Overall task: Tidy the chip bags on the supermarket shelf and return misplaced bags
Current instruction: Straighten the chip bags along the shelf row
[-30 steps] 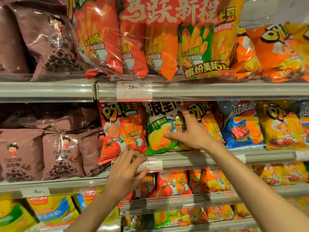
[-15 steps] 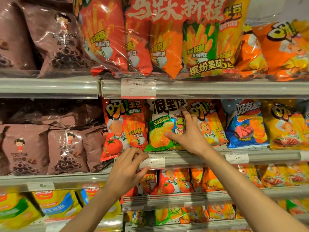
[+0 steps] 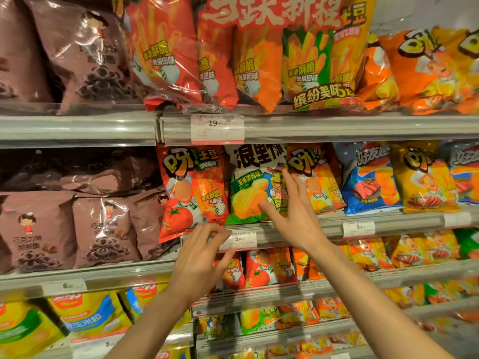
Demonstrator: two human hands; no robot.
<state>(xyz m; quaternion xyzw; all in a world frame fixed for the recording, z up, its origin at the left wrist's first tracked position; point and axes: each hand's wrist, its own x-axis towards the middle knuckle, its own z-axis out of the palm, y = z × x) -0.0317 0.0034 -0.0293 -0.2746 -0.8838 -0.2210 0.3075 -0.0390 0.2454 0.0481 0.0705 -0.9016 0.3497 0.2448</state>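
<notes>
Head view: green chip bag stands upright on the middle shelf rail, between two red-orange bags. Right hand lies against its front, fingers straight and spread. Left hand sits below the rail, fingers loosely curled, gripping nothing.

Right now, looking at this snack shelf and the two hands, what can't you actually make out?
All in the head view:
- Lower right of the green chip bag: covered by the right hand.
- Small print on the price tag: too small, and the left hand overlaps its left end.
- Brown bags on the top shelf: cut off by the left edge.
- Bottom-shelf bags at right: blurred.
</notes>
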